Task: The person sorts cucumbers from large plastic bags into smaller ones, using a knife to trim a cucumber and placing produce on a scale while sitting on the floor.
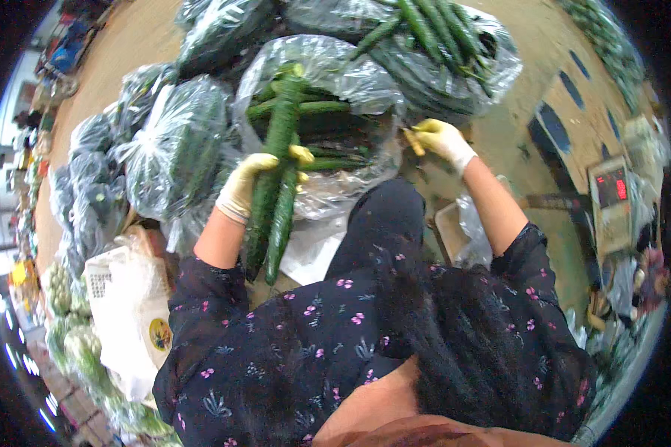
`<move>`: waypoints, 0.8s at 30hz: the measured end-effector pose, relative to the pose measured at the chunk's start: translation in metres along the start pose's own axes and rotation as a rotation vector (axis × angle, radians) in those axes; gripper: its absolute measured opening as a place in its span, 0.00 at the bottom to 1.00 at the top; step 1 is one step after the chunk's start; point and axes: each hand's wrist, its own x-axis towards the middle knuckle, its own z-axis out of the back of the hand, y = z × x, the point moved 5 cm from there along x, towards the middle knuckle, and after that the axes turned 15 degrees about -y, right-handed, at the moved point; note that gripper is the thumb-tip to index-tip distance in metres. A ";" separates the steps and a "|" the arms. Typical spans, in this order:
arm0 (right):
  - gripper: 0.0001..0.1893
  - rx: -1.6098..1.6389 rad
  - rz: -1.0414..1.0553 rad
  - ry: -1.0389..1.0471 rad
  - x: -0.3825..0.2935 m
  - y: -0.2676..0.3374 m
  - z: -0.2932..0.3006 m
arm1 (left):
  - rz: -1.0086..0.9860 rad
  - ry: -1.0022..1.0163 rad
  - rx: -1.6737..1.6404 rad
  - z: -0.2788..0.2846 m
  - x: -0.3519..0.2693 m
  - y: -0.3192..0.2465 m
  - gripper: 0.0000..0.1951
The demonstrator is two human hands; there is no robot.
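In a pale yellow glove, my left hand (251,179) is closed around long green cucumbers (279,145), held lengthwise in front of an open clear plastic bag (319,56). More cucumbers (324,108) lie inside that bag. My right hand (433,139), gloved the same way, is just right of the bag's edge, with its fingers bent. Something small and yellowish shows at its fingertips; whether it is glove or a held thing, I cannot tell. Further back, a heap of cucumbers (439,33) lies on another plastic bag (419,84).
Tied bags of cucumbers (179,145) stand at the left. Nearer are a white crate (98,274) and bagged cauliflower (81,346). At the right are a scale with a red lit display (612,187) and a flattened cardboard piece with dark oval holes (570,89).
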 end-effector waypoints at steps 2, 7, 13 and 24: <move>0.26 -0.627 0.082 -0.157 0.014 -0.012 0.009 | 0.130 -0.066 0.062 0.015 -0.009 0.015 0.29; 0.35 -0.785 -0.131 -0.254 0.049 -0.056 -0.020 | 0.308 -0.278 0.030 0.036 -0.034 0.054 0.30; 0.27 -0.685 -0.183 -0.224 0.070 -0.088 -0.040 | 0.290 -0.305 0.196 0.053 -0.046 0.068 0.35; 0.13 0.091 -0.337 -0.059 -0.078 -0.048 0.047 | 0.044 -0.399 0.197 0.046 -0.048 0.060 0.32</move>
